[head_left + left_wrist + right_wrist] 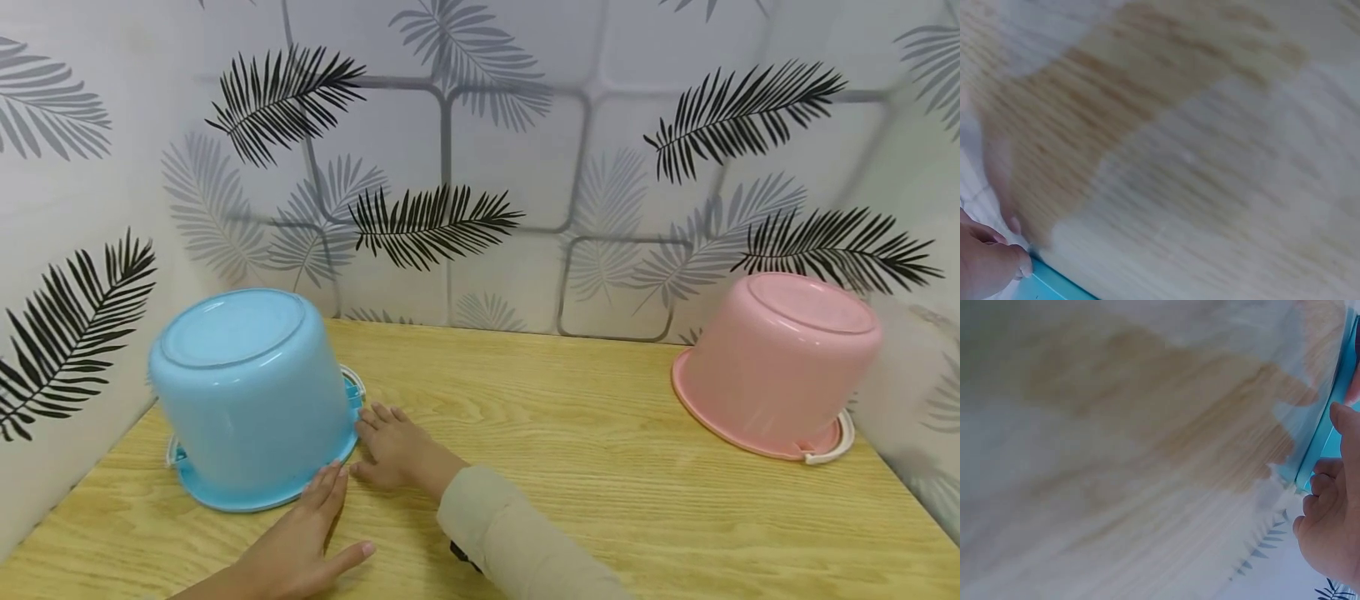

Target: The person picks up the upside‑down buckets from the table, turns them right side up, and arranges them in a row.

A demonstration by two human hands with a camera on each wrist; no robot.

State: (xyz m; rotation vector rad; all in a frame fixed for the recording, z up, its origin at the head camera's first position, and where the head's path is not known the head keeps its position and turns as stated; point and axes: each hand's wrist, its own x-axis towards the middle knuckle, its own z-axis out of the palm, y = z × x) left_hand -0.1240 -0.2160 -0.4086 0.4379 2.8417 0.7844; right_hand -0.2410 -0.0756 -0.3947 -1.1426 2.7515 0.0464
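The broad, yellow, wood-grained table [570,467] is showing pale reflections in both wrist views, so its glossy top may be offering little grip; a sideways push could be sending the large, round, sky-blue plastic bucket [255,417] skidding toward nine o'clock. Both hands are working one stretch of its rim [247,504], between three and five o'clock, so uneven force could be spinning it, and raising that edge too far could be tipping it over. The curved white handle [362,383], jutting out near two o'clock, could be snagging nearby fingers.

In the head view, the blue bucket is standing upside down on the table, between eight and nine o'clock. Its smooth, shiny side is narrowing slightly toward the upturned base, which is bearing a raised round ring; the flared rim is facing down, and whatever may be underneath is hidden. A similar pink plastic bucket [780,367] is standing inverted well apart, near three o'clock.

The bare left hand [300,537] is stretching its fingers to the rim around four o'clock, thumb spread away. The bare right hand [397,450] is resting loosely extended fingers at the rim near three o'clock. Neither appears to be clamping anything; they are lying just beside each other.
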